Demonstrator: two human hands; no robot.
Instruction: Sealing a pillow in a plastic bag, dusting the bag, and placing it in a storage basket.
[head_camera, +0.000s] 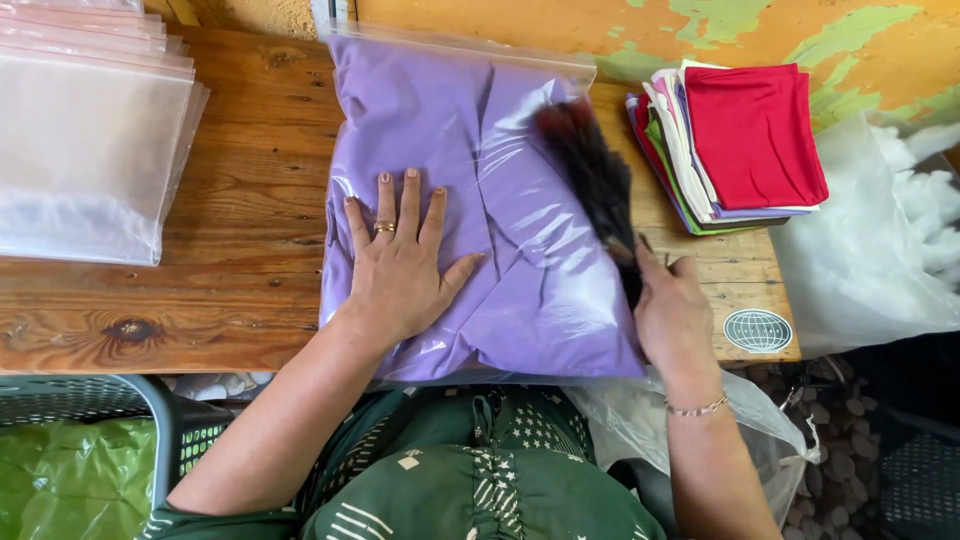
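While the left hand (400, 265) lies flat with fingers spread on the purple cushion in its clear bag (480, 200), at the middle of the wooden table (240, 190), the right hand (672, 310) grips a dark brush (590, 170), which shows blurred against the bag's right side. Sweeping well likely means steady downward pressure and strokes toward the edge. The brush handle is hidden in the fist, and the bag's opening at the top is hard to make out.

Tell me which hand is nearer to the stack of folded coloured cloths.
Right. The right hand holds a dark brush just below the stack of folded cloths; the left hand lies flat on the purple bagged fabric, farther away.
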